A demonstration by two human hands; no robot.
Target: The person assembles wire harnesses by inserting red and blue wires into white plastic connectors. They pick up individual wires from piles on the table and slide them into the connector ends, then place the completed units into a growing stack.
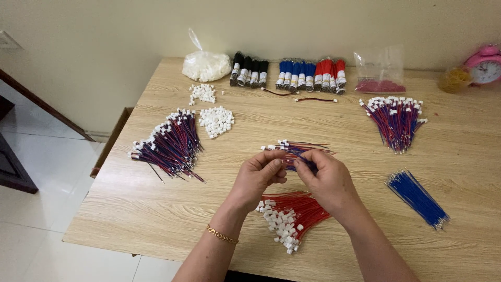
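My left hand [257,177] and my right hand [326,180] meet over the middle of the wooden table [156,209], fingertips pinched together on a thin blue wire [301,156]. Just beyond them lies a small bunch of red and blue wires with white connectors [292,148]. Under my wrists sits a pile of red wires with white connectors [292,216]. A gold bracelet is on my left wrist.
A large red-blue wire bundle [169,146] lies at left, another [396,120] at right, loose blue wires [417,197] at far right. White connector heaps [215,121], a bag of white parts [206,65], black, blue and red wire bundles [292,73], a clear bag [380,73] and a pink alarm clock [484,65] line the back.
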